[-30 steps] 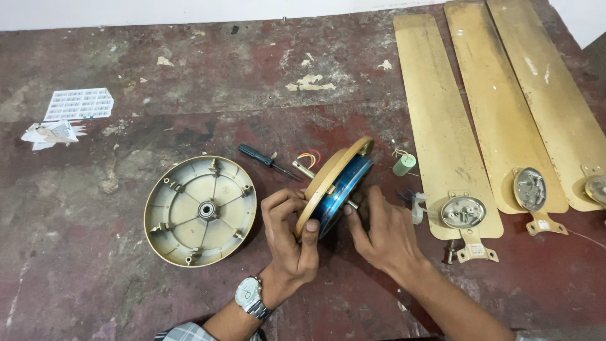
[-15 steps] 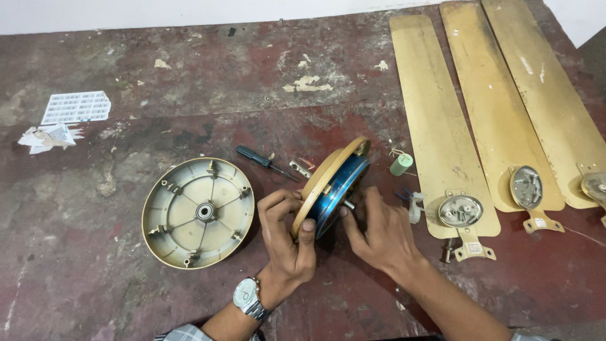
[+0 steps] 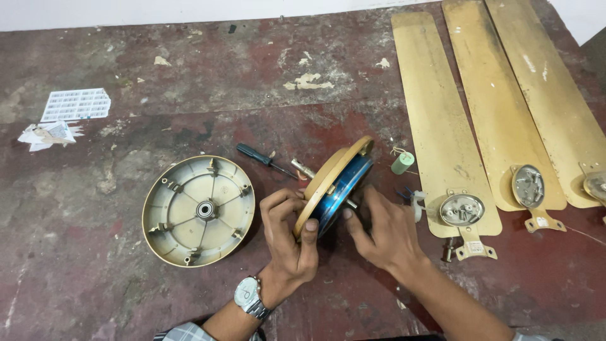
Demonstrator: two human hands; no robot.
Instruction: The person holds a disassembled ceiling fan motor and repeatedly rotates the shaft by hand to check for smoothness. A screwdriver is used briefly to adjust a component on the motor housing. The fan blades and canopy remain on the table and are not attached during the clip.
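Left hand gripping tilted fan motor rim, right hand fingers pinching its shaft, risking slipping onto loose cover left of motor

From my feed I see a worn dark-red worktop, its paint scuffed to grey patches and flecked with pale chips. A white wall runs along its far edge. At the far right corner the surface ends against a pale strip. Light falls even and soft.
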